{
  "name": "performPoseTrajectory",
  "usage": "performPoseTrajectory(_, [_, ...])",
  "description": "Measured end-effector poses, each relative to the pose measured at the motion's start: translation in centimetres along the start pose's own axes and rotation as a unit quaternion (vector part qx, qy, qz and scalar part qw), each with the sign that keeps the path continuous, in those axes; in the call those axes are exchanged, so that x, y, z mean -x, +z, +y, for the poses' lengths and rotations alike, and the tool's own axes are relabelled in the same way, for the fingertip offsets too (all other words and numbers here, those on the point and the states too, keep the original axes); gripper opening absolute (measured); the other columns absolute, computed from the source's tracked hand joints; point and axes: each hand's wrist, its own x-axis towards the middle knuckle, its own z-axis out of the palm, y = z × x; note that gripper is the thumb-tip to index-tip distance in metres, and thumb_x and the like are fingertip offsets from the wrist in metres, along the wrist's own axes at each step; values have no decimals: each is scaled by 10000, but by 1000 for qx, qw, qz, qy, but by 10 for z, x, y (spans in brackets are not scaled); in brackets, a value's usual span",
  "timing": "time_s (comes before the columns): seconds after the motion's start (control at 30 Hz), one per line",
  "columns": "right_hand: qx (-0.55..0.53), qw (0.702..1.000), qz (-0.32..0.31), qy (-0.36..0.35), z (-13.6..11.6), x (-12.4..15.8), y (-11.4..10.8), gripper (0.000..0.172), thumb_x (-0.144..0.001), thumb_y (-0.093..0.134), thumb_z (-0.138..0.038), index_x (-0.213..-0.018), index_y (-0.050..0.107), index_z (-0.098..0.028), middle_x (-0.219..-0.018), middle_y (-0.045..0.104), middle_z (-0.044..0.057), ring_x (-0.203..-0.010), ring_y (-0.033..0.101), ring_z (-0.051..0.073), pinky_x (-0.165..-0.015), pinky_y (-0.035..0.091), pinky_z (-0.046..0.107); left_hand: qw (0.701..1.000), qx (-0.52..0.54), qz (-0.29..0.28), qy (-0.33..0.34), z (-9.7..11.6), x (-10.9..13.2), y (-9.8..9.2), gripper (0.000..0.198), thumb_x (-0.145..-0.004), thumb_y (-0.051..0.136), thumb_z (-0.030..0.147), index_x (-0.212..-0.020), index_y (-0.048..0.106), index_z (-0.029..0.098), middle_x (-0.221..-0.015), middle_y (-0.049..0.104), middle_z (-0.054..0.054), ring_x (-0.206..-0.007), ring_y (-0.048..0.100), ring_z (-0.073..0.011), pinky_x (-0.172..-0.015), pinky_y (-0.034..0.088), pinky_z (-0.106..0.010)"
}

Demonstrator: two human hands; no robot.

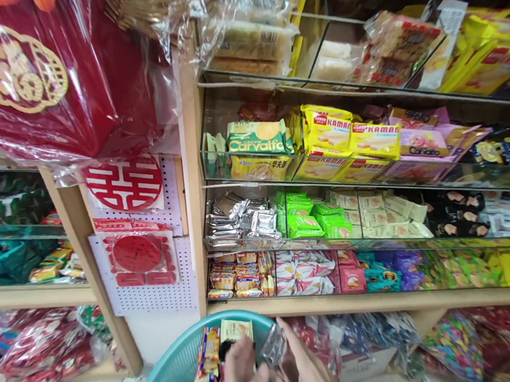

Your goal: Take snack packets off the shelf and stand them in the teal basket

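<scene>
Both hands are low in the picture, over a teal plastic basket (165,376) with snack packets inside. My right hand (308,371) has a shiny silver packet (272,347) between its thumb and fingers. My left hand (242,378) is bent, its thumb close to the right thumb; motion blurs it and whatever it holds is hidden. Beside the left hand, inside the basket, stand orange-and-white wrapped snacks (208,357) and a pale green packet (236,328). Something dark shows just behind the left fingers.
Ahead rises a glass-fronted shelf with silver packets (240,220), green packets (301,216) and yellow wafer packs (328,128). A wooden shelf edge (385,302) runs just beyond the basket. A plastic-wrapped red bag (91,105) hangs upper left. Bagged sweets (457,343) lie below right.
</scene>
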Motion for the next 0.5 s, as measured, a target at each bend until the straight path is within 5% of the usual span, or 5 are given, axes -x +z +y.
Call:
performPoseTrajectory(0.23, [70,988,-95,98,26,3,-1,690,-749,517,-204,-1413,329,-215,-1039,682,55,-983,637,227,-799,485,285,982,-88,153,67,65,7,-35,528,-795,587,493,-1241,433,255,-1439,434,-100,-1339,375,-235,-1128,275,-419])
performPoseTrajectory(0.5, [137,964,-226,40,36,1,34,748,-680,516,-88,-1405,360,-185,-1169,648,94,-1020,623,250,-855,464,310,976,-108,178,71,68,8,-54,493,-788,599,502,-1214,471,288,-1411,458,-50,-1317,388,-248,-1120,272,-463])
